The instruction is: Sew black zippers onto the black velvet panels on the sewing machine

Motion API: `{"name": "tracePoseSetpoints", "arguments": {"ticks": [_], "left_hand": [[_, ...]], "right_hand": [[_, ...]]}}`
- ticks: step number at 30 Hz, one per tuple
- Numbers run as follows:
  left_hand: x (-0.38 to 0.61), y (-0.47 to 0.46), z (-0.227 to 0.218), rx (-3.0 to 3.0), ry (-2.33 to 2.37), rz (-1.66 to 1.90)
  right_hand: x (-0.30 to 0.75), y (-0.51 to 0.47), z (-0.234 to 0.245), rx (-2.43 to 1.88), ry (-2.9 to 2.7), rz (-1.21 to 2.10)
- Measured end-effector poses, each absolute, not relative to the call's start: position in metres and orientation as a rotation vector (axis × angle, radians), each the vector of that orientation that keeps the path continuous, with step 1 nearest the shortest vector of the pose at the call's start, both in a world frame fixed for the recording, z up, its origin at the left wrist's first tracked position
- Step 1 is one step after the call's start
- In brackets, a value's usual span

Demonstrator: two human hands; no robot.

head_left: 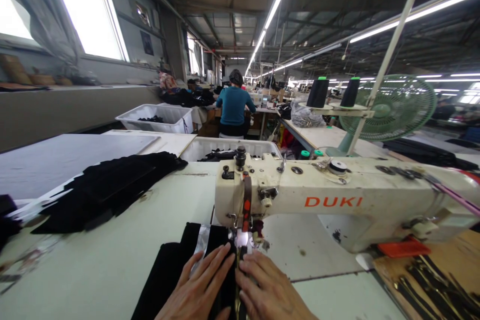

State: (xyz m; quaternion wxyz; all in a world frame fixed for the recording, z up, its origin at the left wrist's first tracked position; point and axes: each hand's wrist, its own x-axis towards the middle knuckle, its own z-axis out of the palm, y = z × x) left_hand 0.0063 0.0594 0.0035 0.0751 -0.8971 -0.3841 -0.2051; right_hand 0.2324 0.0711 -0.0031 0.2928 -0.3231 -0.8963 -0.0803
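Observation:
A white sewing machine (pixel 285 195) with orange lettering stands before me, its small light glowing at the needle area. Black fabric (pixel 161 270) with a shiny silver strip (pixel 203 238) lies left of the needle. My left hand (pixel 204 280) rests flat on this fabric, fingers stretched toward the presser foot. Along the fabric's right edge runs a black zipper (pixel 243 251) with gold-coloured teeth, leading up to the foot. My right hand (pixel 268 285) has its bent fingers closed on the zipper; its thumb is hidden. Both hands' fingertips are just short of the foot.
A black fabric pile (pixel 112 187) lies at left. White bins (pixel 157 115) stand beyond the table. Several zippers (pixel 431 280) lie on a brown board at right, near an orange tray (pixel 403 247). Thread cones (pixel 318 92) and a green fan (pixel 390 107) stand behind. A person (pixel 235 105) sits ahead.

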Motion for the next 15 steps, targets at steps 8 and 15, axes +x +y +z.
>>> {"name": "tracePoseSetpoints", "arguments": {"ticks": [8,15], "left_hand": [[0.008,0.061,0.011,-2.721,-1.146,-0.553],[0.007,0.059,0.022,-2.838,-1.28,-0.577]], "right_hand": [[0.234,0.069,0.003,-0.836,-2.364,-0.188],[0.236,0.075,0.026,-1.118,-2.506,0.12]]}}
